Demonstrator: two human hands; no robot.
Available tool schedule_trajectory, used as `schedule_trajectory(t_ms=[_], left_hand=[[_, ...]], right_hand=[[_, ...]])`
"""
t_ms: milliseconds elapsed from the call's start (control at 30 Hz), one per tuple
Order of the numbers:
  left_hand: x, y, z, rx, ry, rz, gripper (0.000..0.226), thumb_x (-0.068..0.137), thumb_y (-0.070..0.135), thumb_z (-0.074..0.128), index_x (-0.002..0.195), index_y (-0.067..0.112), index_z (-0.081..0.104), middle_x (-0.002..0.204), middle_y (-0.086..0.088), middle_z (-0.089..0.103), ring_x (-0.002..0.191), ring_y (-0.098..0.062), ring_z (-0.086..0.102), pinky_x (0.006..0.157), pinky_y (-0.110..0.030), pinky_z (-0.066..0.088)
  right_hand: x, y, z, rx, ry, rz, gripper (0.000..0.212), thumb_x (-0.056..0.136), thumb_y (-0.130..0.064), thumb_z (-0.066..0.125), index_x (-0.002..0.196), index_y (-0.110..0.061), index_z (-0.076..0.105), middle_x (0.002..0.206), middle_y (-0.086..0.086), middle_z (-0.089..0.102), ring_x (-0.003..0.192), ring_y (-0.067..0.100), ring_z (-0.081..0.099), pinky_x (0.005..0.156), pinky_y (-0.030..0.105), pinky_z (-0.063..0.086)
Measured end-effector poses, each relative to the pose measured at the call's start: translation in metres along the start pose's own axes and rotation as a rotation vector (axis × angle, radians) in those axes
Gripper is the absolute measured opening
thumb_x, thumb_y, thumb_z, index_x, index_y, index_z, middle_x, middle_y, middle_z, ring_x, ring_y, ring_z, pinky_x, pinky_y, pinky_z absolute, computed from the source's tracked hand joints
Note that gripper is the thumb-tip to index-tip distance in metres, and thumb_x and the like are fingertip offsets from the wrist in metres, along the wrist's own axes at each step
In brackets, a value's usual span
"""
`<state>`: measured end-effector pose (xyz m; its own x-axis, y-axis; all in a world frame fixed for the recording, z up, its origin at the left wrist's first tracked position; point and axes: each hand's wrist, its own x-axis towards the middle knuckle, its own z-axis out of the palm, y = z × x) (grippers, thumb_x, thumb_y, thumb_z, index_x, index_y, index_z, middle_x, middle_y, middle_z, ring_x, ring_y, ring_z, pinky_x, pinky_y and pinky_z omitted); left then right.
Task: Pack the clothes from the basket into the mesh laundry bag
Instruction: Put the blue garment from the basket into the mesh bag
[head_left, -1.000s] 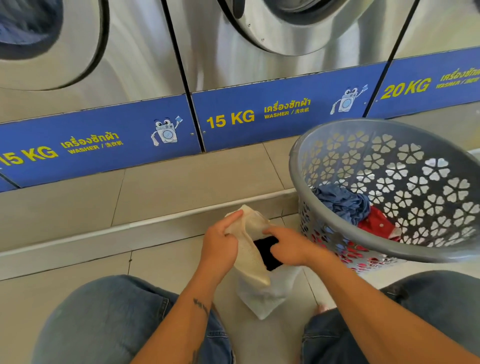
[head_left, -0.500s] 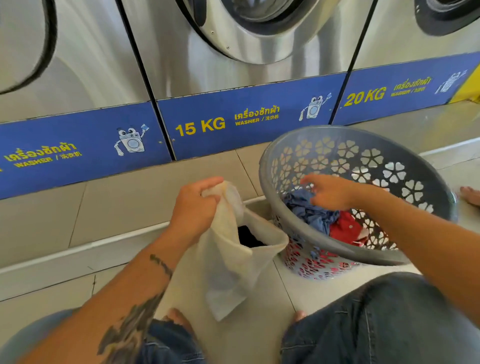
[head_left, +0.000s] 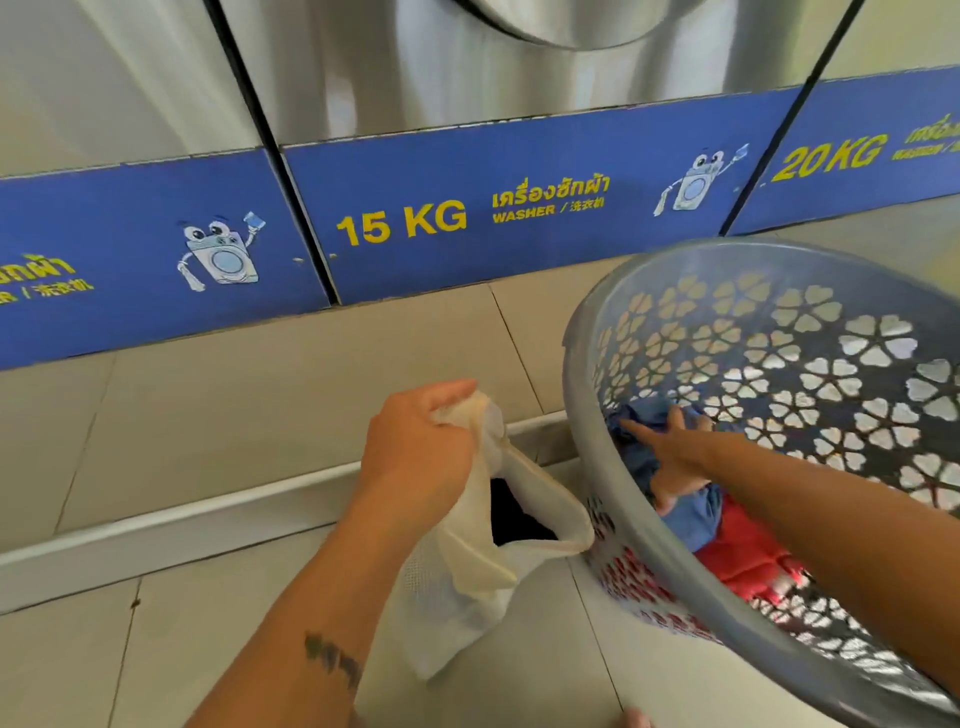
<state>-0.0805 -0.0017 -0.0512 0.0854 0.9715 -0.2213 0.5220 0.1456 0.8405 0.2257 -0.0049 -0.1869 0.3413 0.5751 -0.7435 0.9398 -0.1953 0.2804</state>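
**A:** Head camera, looking down. What are your hands doing?

**B:** My left hand (head_left: 415, 447), at centre frame, is closed in a fist around the top hem of the mesh laundry bag (head_left: 467, 571). I hold it raised so the mouth sags open toward the basket; something dark (head_left: 511, 514) already lies inside.

**A:** And the other?

**B:** My right hand (head_left: 675, 457) is down in the grey laundry basket (head_left: 587, 415) at the right of the frame. The fingers are spread and curling onto the blue garment (head_left: 691, 519), resting on it. I'd say they are gathering the cloth rather than clamped on it.

**A:** Why is the basket so close?

**B:** Its wall touches the bag's rim, as far as I can tell, so a garment has only a short way to go. The basket looks tipped toward me, which brings the clothes within reach.

**A:** What's left?

**B:** The blue piece and a red garment (head_left: 743, 561) beneath it, lower right. Loose cloth may snag on the basket's rim as I lift.
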Motion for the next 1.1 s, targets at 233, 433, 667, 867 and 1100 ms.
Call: schedule_trajectory(t_ms=[233, 433, 667, 867, 1100], left_hand=[[0.015, -0.014, -0.004, -0.137, 0.033, -0.063, 0.027, 0.088, 0.021, 0.063, 0.109, 0.035, 0.074, 0.119, 0.016, 0.066, 0.111, -0.005, 0.058, 0.095, -0.025, 0.047], [0.008, -0.004, -0.005, -0.107, 0.021, -0.02, 0.028, 0.084, 0.016, 0.069, 0.1, 0.038, 0.075, 0.11, 0.014, 0.07, 0.106, -0.012, 0.063, 0.09, -0.032, 0.052], [-0.035, 0.044, -0.051, -0.228, 0.133, 0.082, 0.031, 0.086, 0.009, 0.063, 0.092, 0.037, 0.074, 0.102, 0.013, 0.069, 0.103, -0.013, 0.062, 0.085, -0.027, 0.045], [-0.082, 0.074, -0.092, -0.133, 0.093, 0.264, 0.029, 0.09, 0.012, 0.062, 0.107, 0.032, 0.074, 0.099, 0.021, 0.063, 0.099, -0.002, 0.055, 0.088, -0.024, 0.037], [-0.106, 0.074, -0.086, -0.239, 0.078, 0.288, 0.034, 0.089, 0.011, 0.063, 0.112, 0.032, 0.073, 0.113, 0.016, 0.066, 0.104, 0.0, 0.057, 0.084, -0.015, 0.038]], right_hand=[[0.027, -0.01, 0.031, -0.024, 0.157, -0.22, 0.052, 0.081, -0.045, 0.052, 0.128, -0.025, 0.053, 0.127, 0.015, 0.05, 0.117, 0.04, 0.051, 0.089, 0.047, 0.051], [-0.022, 0.003, -0.01, 0.255, 0.305, -0.302, 0.008, 0.067, -0.023, 0.055, 0.07, -0.021, 0.048, 0.081, 0.007, 0.057, 0.076, 0.03, 0.056, 0.064, 0.038, 0.047], [-0.113, 0.026, -0.027, 0.547, 0.556, -0.307, 0.019, 0.071, -0.013, 0.061, 0.08, -0.014, 0.044, 0.073, 0.009, 0.049, 0.066, 0.03, 0.044, 0.055, 0.035, 0.032], [-0.191, 0.018, -0.04, 1.013, 1.042, -0.35, 0.021, 0.082, -0.013, 0.069, 0.088, -0.011, 0.049, 0.077, 0.017, 0.058, 0.071, 0.036, 0.054, 0.059, 0.04, 0.041], [-0.288, -0.045, -0.047, 1.251, 1.239, -0.741, 0.021, 0.077, -0.008, 0.069, 0.083, -0.013, 0.049, 0.068, -0.005, 0.049, 0.058, 0.004, 0.041, 0.055, 0.017, 0.035]])
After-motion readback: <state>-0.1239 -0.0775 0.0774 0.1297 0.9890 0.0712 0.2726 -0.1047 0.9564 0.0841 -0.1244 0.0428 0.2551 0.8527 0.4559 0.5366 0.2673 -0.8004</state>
